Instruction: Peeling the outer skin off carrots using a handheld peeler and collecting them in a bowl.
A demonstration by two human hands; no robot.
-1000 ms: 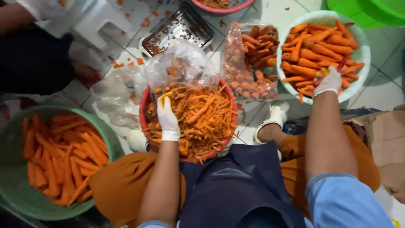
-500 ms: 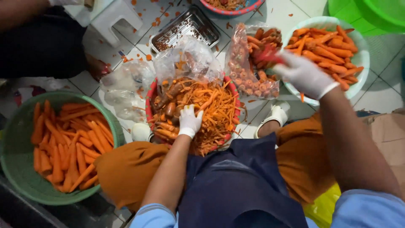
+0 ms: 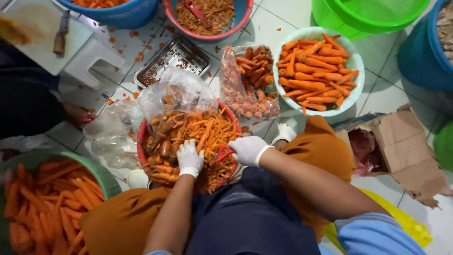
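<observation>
Both my hands wear white gloves and meet over a red basin [image 3: 140, 141] heaped with orange carrot peelings and a few unpeeled carrots. My left hand [image 3: 189, 158] grips a carrot [image 3: 204, 140] that sticks out past its fingers. My right hand [image 3: 248, 150] is closed on a red peeler [image 3: 222, 154] pointed at that carrot. The basin stands on the tiled floor between my knees, which are in orange cloth.
A white bowl [image 3: 355, 63] of carrots stands at far right, with a plastic bag of carrots [image 3: 247, 82] beside it. A green basin [image 3: 101, 172] of carrots is at left. A metal tray [image 3: 172, 59], blue and green tubs, a torn cardboard box [image 3: 403, 151] and a dark-clothed person [image 3: 28, 108] surround me.
My right hand left the white bowl and swung left to the red basin, joining my left hand. The view has shifted and closed in.
</observation>
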